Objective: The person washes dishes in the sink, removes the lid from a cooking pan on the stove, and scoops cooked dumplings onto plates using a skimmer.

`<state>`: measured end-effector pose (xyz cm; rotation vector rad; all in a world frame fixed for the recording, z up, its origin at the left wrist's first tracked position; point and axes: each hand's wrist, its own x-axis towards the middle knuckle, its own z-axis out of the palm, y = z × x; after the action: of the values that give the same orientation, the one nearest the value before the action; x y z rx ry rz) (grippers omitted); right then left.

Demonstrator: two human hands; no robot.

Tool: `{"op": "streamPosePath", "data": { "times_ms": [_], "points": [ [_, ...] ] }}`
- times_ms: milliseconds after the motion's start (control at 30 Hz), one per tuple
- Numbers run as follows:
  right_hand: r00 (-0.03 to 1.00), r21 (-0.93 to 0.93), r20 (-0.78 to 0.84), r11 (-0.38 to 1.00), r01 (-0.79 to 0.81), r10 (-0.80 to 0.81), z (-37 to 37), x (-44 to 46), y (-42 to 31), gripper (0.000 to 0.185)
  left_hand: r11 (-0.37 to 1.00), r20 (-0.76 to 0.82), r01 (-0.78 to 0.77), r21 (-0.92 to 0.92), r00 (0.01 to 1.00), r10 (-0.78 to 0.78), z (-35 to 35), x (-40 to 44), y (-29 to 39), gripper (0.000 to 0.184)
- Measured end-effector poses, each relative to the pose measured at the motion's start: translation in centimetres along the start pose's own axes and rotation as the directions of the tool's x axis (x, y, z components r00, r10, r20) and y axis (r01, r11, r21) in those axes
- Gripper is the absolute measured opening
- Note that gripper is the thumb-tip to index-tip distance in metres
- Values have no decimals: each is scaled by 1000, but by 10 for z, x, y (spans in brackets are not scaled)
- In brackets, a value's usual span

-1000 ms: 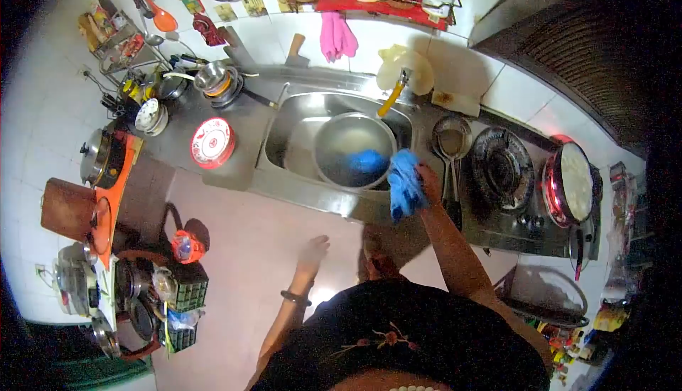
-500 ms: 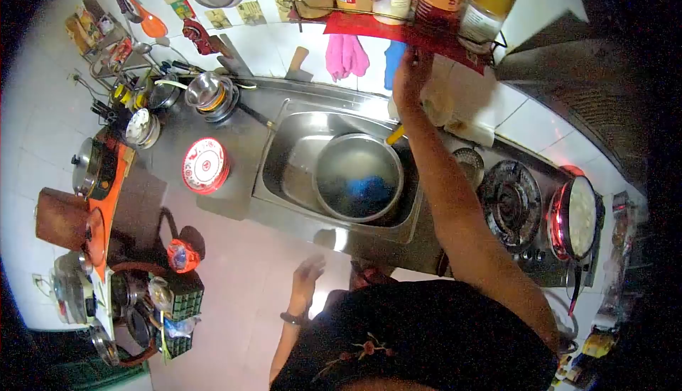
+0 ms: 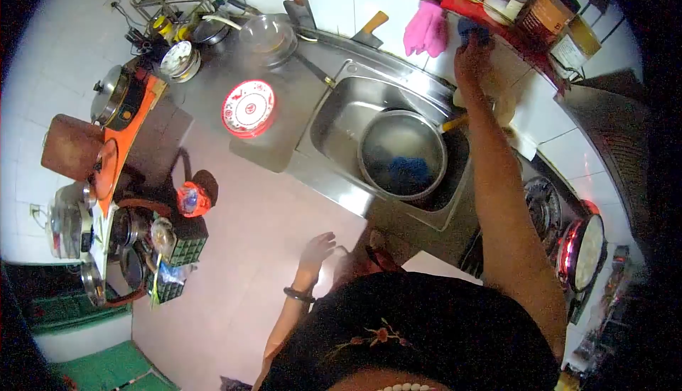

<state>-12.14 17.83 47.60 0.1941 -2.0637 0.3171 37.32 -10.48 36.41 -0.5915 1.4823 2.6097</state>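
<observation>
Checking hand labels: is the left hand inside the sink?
No, the left hand shows against the pink floor, outside the sink.

The steel counter (image 3: 295, 110) carries red-and-white dishes (image 3: 249, 109) beside the sink (image 3: 341, 117), with pale stacked bowls (image 3: 179, 62) further off.

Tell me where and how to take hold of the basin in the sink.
Probably best to grip the basin by opposite points of its rim, left and right, coming from above. It stands open side up in the sink, leaving that round rim exposed. The yellow spout is by its upper-right edge, so avoid that spot.
</observation>
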Motion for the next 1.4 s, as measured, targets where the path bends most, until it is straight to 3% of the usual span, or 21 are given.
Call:
{"op": "streamPosePath", "data": {
  "times_ms": [67, 133, 167, 200, 267, 333, 367, 433, 567, 600, 667, 700, 733, 767, 867, 933, 1067, 1133, 1333, 1367, 1400],
  "points": [
    [987, -130, 153, 991, -35, 55, 23, -17, 4, 42, 991, -51, 43, 126, 998, -37, -3, -3, 20, 35],
    [944, -289, 309, 957, -23, 116, 44, -34, 5, 42, 858, 16, -50, 511, 999, 49, -10, -10, 33, 33],
    [910, -354, 386, 935, -6, 152, 53, -43, 4, 42, 961, -122, 40, 274, 993, -7, -18, -12, 21, 31],
    [868, -408, 461, 913, 25, 183, 63, -52, 1, 42, 942, -165, 123, 314, 984, -74, -21, -13, 23, 32],
    [774, -475, 591, 874, 103, 230, 78, -76, -3, 42, 948, -110, 103, 301, 991, -73, -28, -19, 22, 35],
    [764, -477, 603, 872, 112, 231, 80, -103, -15, 42, 942, -112, 165, 291, 984, -138, -38, -21, 17, 37],
    [849, -407, 471, 913, -32, 240, 53, -116, -29, 44, 947, -70, 183, 263, 983, -170, -50, -18, 8, 40],
    [852, -137, 446, 962, -235, 272, 2, -141, -63, 48, 917, -25, 238, 320, 970, -243, -41, -12, 13, 40],
    [697, 281, 616, 724, -630, 367, -122, -199, -132, 51, 919, 190, 363, 152, 902, -388, -86, 38, -21, 40],
    [790, 345, 548, 786, -512, 275, -122, -243, -133, 49, 869, 297, 1, 495, 940, -171, -24, 14, 26, 38],
    [913, 366, 388, 889, -276, 123, -168, -299, -141, 47, 887, 245, 50, 460, 952, -181, -9, 35, 52, 37],
    [817, 412, 526, 770, -487, 236, -202, -307, -146, 46, 893, 303, -6, 450, 942, -146, 8, 38, 76, 38],
    [787, 319, 617, 914, -251, 1, -243, -305, -137, 41, 970, 394, -24, 243, 916, -76, -14, 62, 75, 38],
    [669, 253, 715, 967, 28, -206, -278, -306, -127, 36, 909, 372, -154, 387, 928, -2, 1, 67, 89, 38],
    [677, 212, 728, 902, -377, 111, -327, -351, -104, 36, 857, 423, -274, 437, 903, 73, 52, 60, 131, 36],
    [618, 200, 724, 763, -615, 308, -344, -383, -94, 36, 864, 409, -243, 442, 911, 47, 67, 59, 127, 35],
    [499, 107, 737, 651, -751, 456, -366, -417, -72, 33, 965, 548, -131, 229, 836, -16, 75, 42, 76, 35],
    [464, 184, 778, 553, -813, 424, -402, -384, -68, 32, 873, 478, -86, 480, 860, -178, 89, 25, 42, 37],
    [498, 169, 777, 635, -754, 384, -453, -392, -19, 33, 776, 471, 45, 629, 773, -426, 150, -59, -28, 38],
    [499, 212, 764, 571, -793, 410, -466, -394, -5, 34, 781, 455, 99, 617, 764, -457, 160, -69, -40, 39],
    [496, 256, 752, 501, -827, 434, -483, -398, 14, 35, 770, 491, 9, 637, 766, -416, 165, -74, -54, 40]
  ]
}}
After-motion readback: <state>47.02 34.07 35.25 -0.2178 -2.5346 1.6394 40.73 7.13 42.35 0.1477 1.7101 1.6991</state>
